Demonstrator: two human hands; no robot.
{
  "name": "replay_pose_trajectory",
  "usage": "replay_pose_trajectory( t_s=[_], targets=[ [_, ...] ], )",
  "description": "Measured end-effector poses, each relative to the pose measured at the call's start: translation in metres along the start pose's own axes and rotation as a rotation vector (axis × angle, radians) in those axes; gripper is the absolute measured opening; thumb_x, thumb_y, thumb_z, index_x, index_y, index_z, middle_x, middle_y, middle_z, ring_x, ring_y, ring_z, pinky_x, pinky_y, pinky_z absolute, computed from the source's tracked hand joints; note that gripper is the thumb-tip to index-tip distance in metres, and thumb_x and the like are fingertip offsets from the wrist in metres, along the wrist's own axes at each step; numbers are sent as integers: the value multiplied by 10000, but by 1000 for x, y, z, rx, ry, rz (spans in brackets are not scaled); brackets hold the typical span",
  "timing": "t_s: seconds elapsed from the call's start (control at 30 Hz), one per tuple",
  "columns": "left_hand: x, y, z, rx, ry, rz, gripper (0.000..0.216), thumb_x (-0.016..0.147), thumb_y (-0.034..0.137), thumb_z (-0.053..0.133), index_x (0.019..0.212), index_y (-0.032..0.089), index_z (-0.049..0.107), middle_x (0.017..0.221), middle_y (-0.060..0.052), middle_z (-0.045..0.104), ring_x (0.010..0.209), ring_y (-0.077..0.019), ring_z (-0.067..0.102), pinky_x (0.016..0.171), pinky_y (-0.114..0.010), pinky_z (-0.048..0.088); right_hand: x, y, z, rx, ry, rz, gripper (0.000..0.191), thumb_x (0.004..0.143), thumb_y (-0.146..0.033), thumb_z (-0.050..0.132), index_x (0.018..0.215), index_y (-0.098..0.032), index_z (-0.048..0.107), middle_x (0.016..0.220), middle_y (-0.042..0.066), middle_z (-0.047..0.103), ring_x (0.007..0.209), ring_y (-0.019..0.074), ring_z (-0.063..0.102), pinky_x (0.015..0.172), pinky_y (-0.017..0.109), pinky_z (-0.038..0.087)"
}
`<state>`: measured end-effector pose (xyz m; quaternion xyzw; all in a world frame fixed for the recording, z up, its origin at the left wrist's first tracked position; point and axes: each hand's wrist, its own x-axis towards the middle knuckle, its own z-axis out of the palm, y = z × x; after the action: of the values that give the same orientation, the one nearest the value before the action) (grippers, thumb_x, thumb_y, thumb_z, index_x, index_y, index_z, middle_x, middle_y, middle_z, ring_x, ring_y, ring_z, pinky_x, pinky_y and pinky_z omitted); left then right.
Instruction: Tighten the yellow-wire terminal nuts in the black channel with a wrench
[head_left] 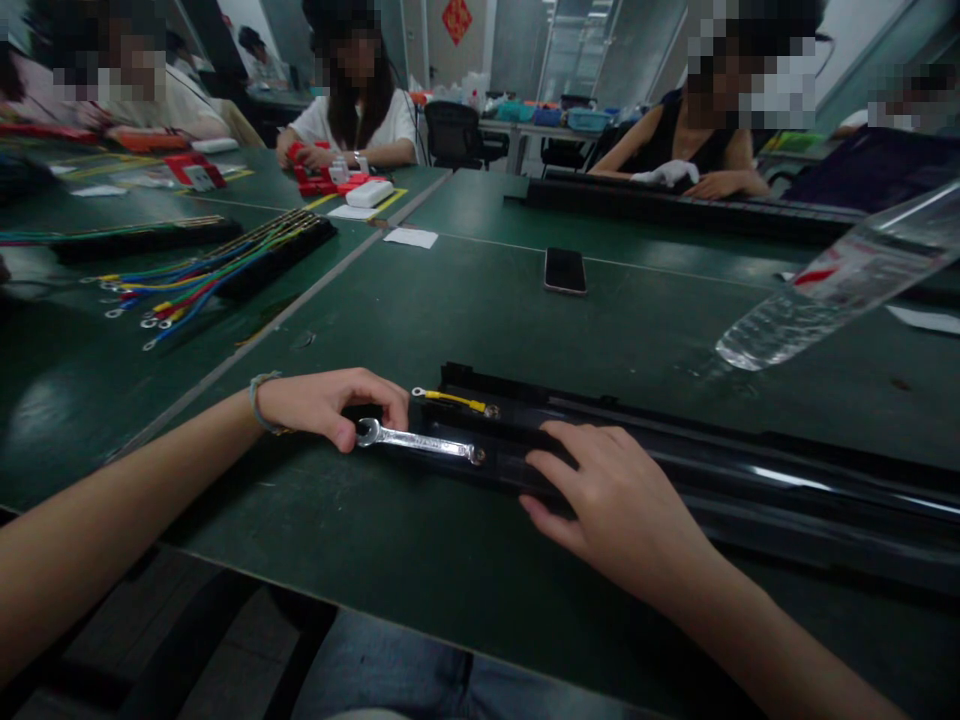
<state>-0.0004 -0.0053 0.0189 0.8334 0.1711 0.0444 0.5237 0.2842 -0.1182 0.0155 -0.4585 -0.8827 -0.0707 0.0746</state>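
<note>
A silver combination wrench point(420, 440) lies across the near left end of a long black plastic channel point(697, 455). Its ring end sits over a fastener there, and its open-jaw end points left. My left hand point(337, 400) is curled around that jaw end, thumb in front and fingers behind. On the channel, just beyond the wrench, a short yellow wire point(454, 400) has one ring lug at a second fastener and the other sticking out past the end. My right hand point(600, 480) grips the channel from above, fingers over its middle ridge and thumb on the near side.
A water bottle point(832, 285) leans in from the right. Beyond the channel lie a phone point(565, 270) and a white paper slip point(411, 237). Bundled coloured wires with ring lugs point(217, 265) are at left. Several people sit across the green table point(360, 560).
</note>
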Motion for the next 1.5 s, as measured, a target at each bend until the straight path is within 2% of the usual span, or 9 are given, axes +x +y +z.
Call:
replay_pose_trajectory(
  t_s=[0.27,1.5],
  targets=[
    [-1,1,0,58,-26,3,591,644,684,502,847,137,598,805,-68,562,734,-182,506,666,-258,395,0,0,-1,-1,-2,-2,267,780,-344,496,918,-161,633,1086,148,558,938,259,509,766,387,381],
    [-1,3,0,72,-42,-19,604,664,691,472,863,135,597,815,-68,559,740,-186,507,676,-268,388,0,0,1,-9,-10,3,277,789,-354,471,917,-169,633,1097,141,553,931,255,504,782,385,372]
  ],
)
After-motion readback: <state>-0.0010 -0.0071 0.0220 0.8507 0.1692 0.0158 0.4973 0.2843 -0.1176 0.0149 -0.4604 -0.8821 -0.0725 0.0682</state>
